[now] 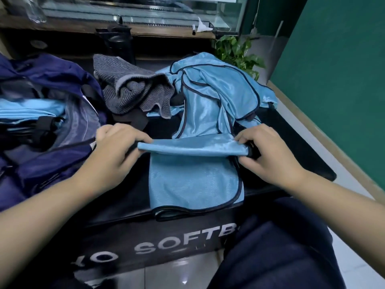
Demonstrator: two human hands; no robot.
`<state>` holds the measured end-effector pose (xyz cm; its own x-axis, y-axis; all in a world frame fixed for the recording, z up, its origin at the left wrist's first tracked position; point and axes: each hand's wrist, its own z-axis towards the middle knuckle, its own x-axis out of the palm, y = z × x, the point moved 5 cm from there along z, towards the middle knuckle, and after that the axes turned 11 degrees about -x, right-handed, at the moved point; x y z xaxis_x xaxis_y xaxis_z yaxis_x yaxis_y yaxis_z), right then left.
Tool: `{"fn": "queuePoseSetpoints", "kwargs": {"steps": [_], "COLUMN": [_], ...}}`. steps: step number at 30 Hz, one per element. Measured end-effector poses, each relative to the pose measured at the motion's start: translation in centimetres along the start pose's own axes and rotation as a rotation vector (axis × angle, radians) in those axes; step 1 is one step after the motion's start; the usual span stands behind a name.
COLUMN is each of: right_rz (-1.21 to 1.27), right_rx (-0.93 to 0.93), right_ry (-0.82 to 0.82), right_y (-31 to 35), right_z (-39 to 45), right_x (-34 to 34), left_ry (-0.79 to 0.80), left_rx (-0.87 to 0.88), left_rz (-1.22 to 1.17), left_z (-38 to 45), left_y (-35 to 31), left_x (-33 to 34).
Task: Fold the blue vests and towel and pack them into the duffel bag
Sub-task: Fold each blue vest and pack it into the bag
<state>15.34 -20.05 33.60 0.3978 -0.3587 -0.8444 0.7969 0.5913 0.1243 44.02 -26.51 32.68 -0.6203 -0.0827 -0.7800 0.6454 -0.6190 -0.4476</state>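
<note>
A light blue vest (193, 180) with dark trim lies on the black box top in front of me, its far part doubled over into a fold. My left hand (116, 151) pinches the left end of that fold and my right hand (268, 155) pinches the right end. More blue vests (218, 90) lie in a crumpled heap behind it. A grey striped towel (133, 88) is bunched at the back centre. The navy duffel bag (68, 113) stands open on the left, with folded blue vests (31, 111) inside.
The black box (166, 243) bears white lettering on its front. A dark bottle (119, 42) stands behind the towel. A green plant (237, 53) grows at the back right by a green wall (333, 80). My dark trouser leg (281, 247) is at the lower right.
</note>
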Motion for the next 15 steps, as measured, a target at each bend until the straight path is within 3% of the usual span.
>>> {"fn": "queuePoseSetpoints", "kwargs": {"steps": [10,15], "right_rz": [-0.026,0.009], "right_rx": [-0.178,-0.149], "right_ry": [0.285,0.230], "right_y": [2.7,3.1], "right_z": [-5.8,-5.3], "right_x": [2.8,3.0], "left_ry": [0.234,0.290], "left_rx": [0.088,0.060], "left_rz": [-0.069,-0.067], "left_z": [-7.7,-7.2], "left_y": [-0.1,-0.3], "left_x": [3.2,3.2]}}
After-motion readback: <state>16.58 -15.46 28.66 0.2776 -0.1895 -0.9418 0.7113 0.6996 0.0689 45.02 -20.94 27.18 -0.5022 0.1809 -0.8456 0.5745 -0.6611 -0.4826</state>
